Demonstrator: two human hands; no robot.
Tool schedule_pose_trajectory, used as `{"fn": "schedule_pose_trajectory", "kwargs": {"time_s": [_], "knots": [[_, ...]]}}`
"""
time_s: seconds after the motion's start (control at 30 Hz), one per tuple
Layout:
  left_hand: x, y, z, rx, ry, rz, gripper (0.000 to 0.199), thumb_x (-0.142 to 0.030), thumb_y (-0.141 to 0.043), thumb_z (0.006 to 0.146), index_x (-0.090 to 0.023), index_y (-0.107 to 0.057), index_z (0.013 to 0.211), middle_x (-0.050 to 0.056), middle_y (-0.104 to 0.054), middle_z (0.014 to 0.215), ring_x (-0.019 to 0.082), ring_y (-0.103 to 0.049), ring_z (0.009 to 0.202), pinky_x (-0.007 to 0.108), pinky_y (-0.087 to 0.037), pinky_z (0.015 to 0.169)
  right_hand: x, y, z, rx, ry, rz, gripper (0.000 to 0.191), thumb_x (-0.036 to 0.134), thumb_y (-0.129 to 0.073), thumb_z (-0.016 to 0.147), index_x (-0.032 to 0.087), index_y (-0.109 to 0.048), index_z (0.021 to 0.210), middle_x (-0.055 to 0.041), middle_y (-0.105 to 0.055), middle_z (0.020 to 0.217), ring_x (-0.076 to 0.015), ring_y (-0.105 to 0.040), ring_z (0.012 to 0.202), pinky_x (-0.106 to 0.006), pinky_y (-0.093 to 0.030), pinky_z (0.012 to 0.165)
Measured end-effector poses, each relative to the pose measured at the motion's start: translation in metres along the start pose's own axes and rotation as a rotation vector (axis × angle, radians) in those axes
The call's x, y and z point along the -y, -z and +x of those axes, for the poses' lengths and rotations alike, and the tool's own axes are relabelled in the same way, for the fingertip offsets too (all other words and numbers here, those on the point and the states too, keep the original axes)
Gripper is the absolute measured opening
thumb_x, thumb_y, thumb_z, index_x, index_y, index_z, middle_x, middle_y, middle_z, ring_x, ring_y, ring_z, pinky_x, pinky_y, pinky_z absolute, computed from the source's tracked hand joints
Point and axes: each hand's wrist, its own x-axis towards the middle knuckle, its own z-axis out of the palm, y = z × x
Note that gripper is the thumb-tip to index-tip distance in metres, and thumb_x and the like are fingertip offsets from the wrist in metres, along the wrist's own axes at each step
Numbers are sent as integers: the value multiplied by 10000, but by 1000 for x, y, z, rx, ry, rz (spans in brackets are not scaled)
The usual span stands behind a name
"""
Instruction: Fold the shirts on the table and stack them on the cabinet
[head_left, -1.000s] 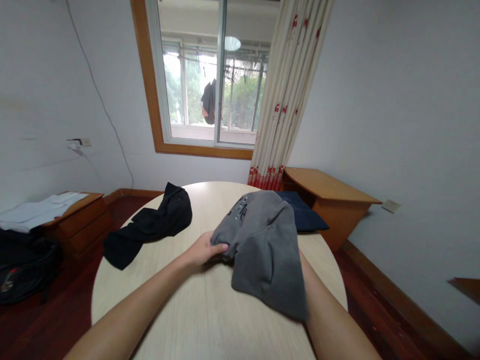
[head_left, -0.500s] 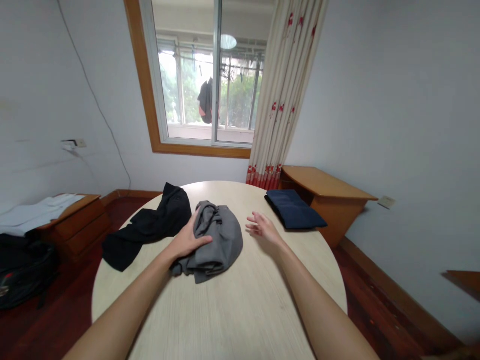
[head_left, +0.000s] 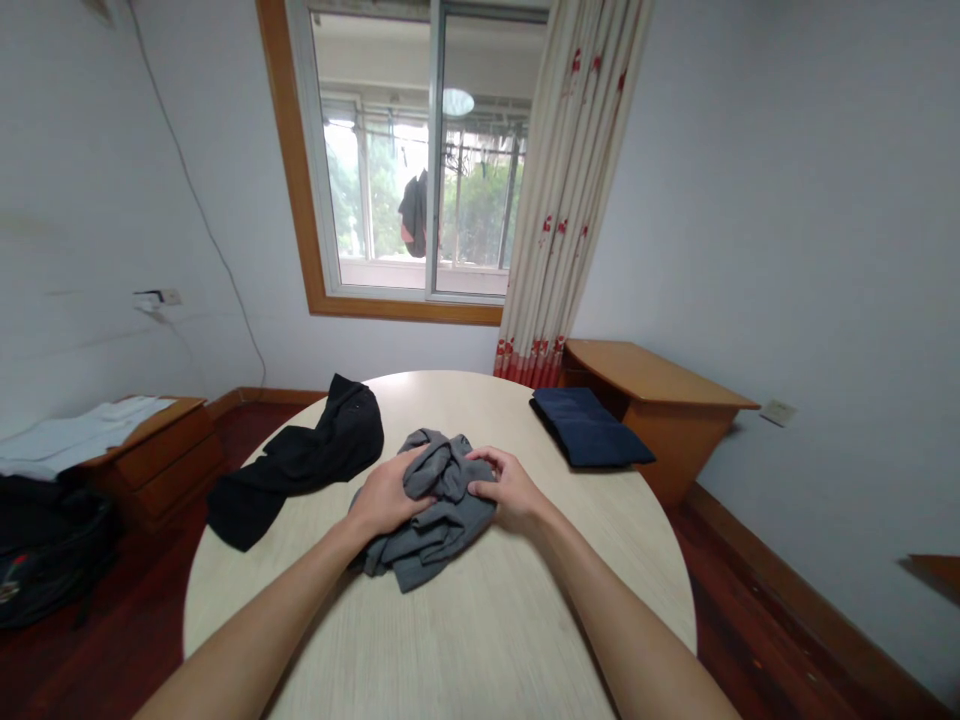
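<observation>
A crumpled grey garment [head_left: 442,520] lies bunched on the pale round table [head_left: 480,640], between my two hands. My left hand [head_left: 394,492] grips its left side, thumb over the cloth and the other fingers partly hidden in the folds. On the right side, my right hand [head_left: 510,487] pinches the fabric between thumb and curled fingers. Left of the grey cloth is a rumpled black garment [head_left: 322,440], stretched toward the table's left edge. A folded navy cloth [head_left: 589,428] rests flat at the far right of the table, apart from both hands.
A wooden desk [head_left: 652,375] stands behind the table on the right, beside a patterned curtain [head_left: 559,200]. To the left are a low wooden cabinet [head_left: 172,445] with papers on top and a black backpack [head_left: 52,550] on the floor.
My right hand has moved left from above the bare tabletop and taken hold of the grey garment. The garment is bunched more tightly and sits slightly nearer me. My left hand keeps its grip.
</observation>
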Motion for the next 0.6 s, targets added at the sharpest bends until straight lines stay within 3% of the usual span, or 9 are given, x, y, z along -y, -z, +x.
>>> {"fn": "schedule_pose_trajectory", "kwargs": {"time_s": [0.13, 0.27, 0.33, 0.4, 0.47, 0.53, 0.6], "knots": [[-8, 35, 35, -375, -156, 154, 449, -375, -639, 841, -219, -624, 1261, 82, -663, 1124, 261, -650, 1023, 349, -521, 902, 14, 18, 1, -165, 140, 63, 545, 341, -783, 693, 229, -586, 1188, -81, -668, 1133, -218, -677, 981, -366, -521, 874], [2, 103, 101, -727, -116, 415, 519, -445, -626, 853, -173, -611, 1295, 110, -617, 1115, 283, -614, 1035, 371, -492, 921, 11, 32, 3, -249, 132, -66, 490, 396, -741, 744, 225, -591, 1177, -101, -667, 1130, -196, -670, 907, -378, -534, 829], [15, 131, 126, -813, -35, 528, 624, -507, -619, 865, -146, -554, 1370, 142, -586, 1180, 308, -586, 1094, 392, -473, 940, 7, 37, 2, -269, 109, -133, 446, 396, -713, 759, 229, -606, 1159, -104, -668, 1135, -179, -649, 857, -353, -538, 758], [36, 146, 138, -714, 78, 620, 683, -522, -624, 866, -173, -487, 1437, 154, -567, 1243, 326, -576, 1119, 401, -478, 918, 4, 40, 1, -289, 94, -184, 413, 372, -693, 761, 233, -620, 1143, -101, -674, 1126, -173, -635, 837, -333, -530, 717], [60, 147, 134, -426, 204, 658, 621, -442, -653, 855, -174, -528, 1401, 161, -598, 1218, 318, -608, 1039, 395, -497, 849, 2, 42, 0, -309, 85, -220, 388, 339, -683, 750, 223, -638, 1117, -102, -686, 1088, -175, -631, 829, -327, -523, 706], [83, 138, 118, -78, 286, 629, 479, -304, -696, 801, -142, -645, 1249, 135, -677, 1054, 274, -635, 880, 366, -505, 773, 0, 43, 0, -311, 71, -244, 367, 317, -671, 742, 208, -654, 1092, -105, -695, 1049, -180, -634, 822, -323, -520, 694], [100, 125, 96, 19, 262, 591, 305, -240, -750, 711, -121, -727, 991, 73, -704, 827, 218, -623, 738, 311, -501, 715, -2, 44, 1, -302, 57, -269, 346, 313, -652, 747, 194, -665, 1072, -108, -703, 1015, -186, -638, 814, -319, -518, 678]]}}
